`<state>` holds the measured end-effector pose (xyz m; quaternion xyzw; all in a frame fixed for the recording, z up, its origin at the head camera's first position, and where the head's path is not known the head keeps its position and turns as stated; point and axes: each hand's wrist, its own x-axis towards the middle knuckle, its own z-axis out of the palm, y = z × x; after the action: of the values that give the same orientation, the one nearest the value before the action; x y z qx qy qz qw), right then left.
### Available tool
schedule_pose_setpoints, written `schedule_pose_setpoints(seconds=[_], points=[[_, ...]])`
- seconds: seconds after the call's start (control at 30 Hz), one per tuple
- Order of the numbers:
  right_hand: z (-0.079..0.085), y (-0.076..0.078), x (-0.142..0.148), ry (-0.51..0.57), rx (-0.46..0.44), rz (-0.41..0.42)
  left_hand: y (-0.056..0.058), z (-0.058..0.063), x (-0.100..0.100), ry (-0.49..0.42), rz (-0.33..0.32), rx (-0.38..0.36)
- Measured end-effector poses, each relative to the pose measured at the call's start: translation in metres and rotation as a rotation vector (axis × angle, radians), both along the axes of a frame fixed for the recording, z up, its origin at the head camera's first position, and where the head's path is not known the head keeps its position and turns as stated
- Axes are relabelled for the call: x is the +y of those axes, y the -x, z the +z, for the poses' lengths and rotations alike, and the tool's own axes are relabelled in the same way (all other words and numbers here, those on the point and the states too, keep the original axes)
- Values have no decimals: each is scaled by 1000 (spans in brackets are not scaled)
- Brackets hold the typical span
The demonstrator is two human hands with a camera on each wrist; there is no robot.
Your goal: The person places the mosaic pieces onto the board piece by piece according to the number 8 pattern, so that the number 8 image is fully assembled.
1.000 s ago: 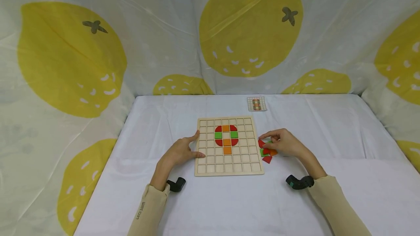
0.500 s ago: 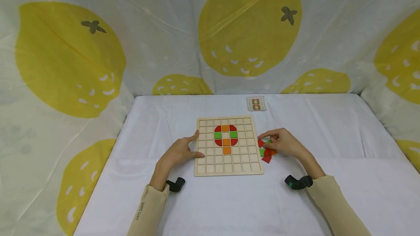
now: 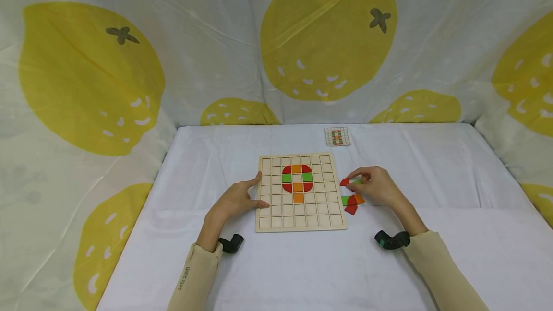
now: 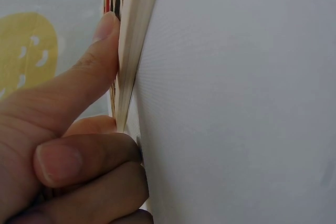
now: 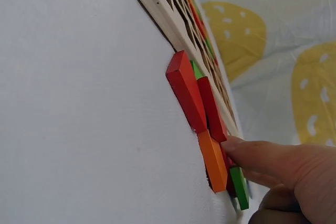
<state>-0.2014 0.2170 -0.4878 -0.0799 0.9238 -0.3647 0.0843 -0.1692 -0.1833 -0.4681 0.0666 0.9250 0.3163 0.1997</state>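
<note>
The left hand [image 3: 235, 199] holds the left edge of a wooden grid board [image 3: 276, 222]. Its thumb [image 4: 102, 40] lies over the rim while other fingers curl beside the edge. On the board, red quarter-circle tiles, green tiles and orange tiles [image 3: 298, 198] form a ring with one orange square below. Off the board's right side, the right hand [image 3: 375, 186] pinches a red quarter-circle tile [image 3: 344, 182] between thumb and index finger. Under that hand lie a green tile [image 5: 239, 187], an orange tile [image 5: 212, 161] and red tiles [image 5: 186, 93], partly overlapping.
A small card [image 3: 337, 137] printed with a coloured grid pattern lies behind the board. White cloth [image 3: 302, 272] covers the table. A lemon-print curtain [image 3: 216, 37] hangs at the back and sides. Each wrist wears a black camera [image 3: 392, 240].
The right hand's fingers have lifted the red quarter-circle tile slightly away from the loose tiles, toward the back, uncovering more of them. The left hand and board look unmoved.
</note>
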Motion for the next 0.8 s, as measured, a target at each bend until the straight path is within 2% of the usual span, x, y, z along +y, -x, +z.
schedule_pose_setpoints(seconds=[0.2,0.47,0.6,0.8], points=[[3,-1,0,-69,57,-111,0,0,1,-3,6,-4],[6,-4,-1,-126,107,-185,-1,-1,0,12,3,5],[5,-4,-3,-126,120,-183,0,-1,0,19,-3,15],[4,-4,-3,-59,67,-134,0,-3,0,28,-28,52]])
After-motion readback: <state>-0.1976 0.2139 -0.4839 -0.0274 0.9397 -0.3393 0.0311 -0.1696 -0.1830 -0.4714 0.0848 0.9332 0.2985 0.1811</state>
